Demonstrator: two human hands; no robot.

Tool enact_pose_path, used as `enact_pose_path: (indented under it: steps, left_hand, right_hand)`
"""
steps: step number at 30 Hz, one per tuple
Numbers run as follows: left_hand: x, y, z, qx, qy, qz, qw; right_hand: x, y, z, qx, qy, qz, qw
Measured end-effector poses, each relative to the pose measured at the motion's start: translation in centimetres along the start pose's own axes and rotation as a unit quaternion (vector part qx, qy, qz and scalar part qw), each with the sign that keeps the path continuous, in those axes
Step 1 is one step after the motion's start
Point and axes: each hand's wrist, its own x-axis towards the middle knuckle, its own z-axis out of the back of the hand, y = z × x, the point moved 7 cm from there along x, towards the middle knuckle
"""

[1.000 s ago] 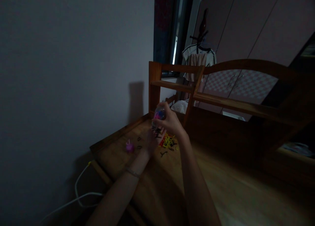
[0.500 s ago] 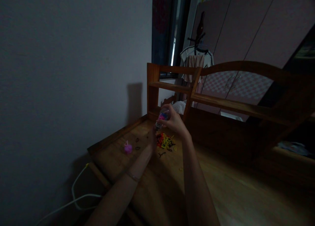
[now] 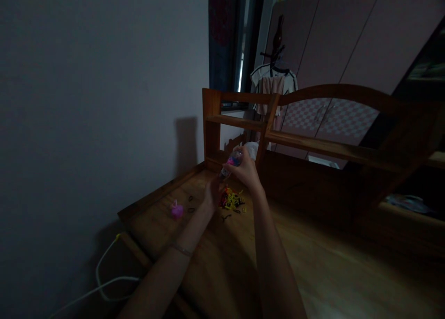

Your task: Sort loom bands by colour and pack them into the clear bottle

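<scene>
My right hand [image 3: 247, 171] is closed around a small clear bottle [image 3: 235, 158] with pink and blue bits inside. The bottle is tilted, its narrow end pointing down and left. Just below that end is my left hand [image 3: 212, 193], dim and slightly blurred, its palm turned toward the bottle and its fingers looking open. Whether anything lies in that palm is hidden. Behind the left hand, a pile of red, yellow and black small loops, like rubber bands, [image 3: 232, 199] rests on the wooden tabletop [image 3: 208, 254].
A pink object with a small upright tip [image 3: 177, 211] sits left of my left hand. Several dark loops [image 3: 191, 210] lie around it. A wooden shelf [image 3: 239, 120] rises at the back, a wall [image 3: 104, 101] stands left, and a white cable [image 3: 100, 282] hangs below the table edge.
The left hand has shifted slightly left and turned under the bottle's narrow end. The bottle stays in the right hand, tilted. The whole view has moved a little.
</scene>
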Motion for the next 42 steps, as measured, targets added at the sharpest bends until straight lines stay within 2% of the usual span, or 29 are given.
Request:
enact_pose_path:
  steps: [4, 8, 11, 15, 20, 30, 36, 42]
  left_hand:
    - [0.0, 0.3, -0.1, -0.048, 0.0, 0.053, 0.997]
    - [-0.5, 0.4, -2.1, -0.101, 0.085, 0.1, 0.986]
    - [-1.2, 0.2, -3.1, -0.113, 0.113, 0.109, 0.981]
    - [-1.8, 0.4, -3.6, -0.13, 0.104, 0.114, 0.98]
    - [-2.0, 0.6, -3.8, -0.122, 0.116, 0.107, 0.98]
    - [-1.7, 0.1, -4.2, -0.11, 0.146, 0.086, 0.979]
    - [-0.5, 0.2, -2.5, -0.098, 0.092, 0.073, 0.988]
    - [-0.3, 0.8, -2.3, -0.098, 0.094, 0.086, 0.987]
  right_hand:
    - [0.1, -0.4, -0.1, -0.004, -0.012, -0.011, 1.0]
    - [0.2, -0.4, -0.2, 0.012, 0.0, -0.007, 1.0]
    - [0.2, -0.8, -0.9, 0.028, 0.04, -0.012, 0.999]
    - [0.0, -1.2, -1.8, 0.04, 0.087, -0.019, 0.995]
    - [-0.1, -0.8, -2.0, 0.042, 0.1, -0.013, 0.994]
    - [0.0, 0.3, -1.5, 0.043, 0.066, 0.008, 0.997]
    - [0.4, 0.5, -0.5, 0.08, 0.025, 0.016, 0.996]
    - [0.4, 0.3, 0.1, 0.071, 0.022, 0.012, 0.997]
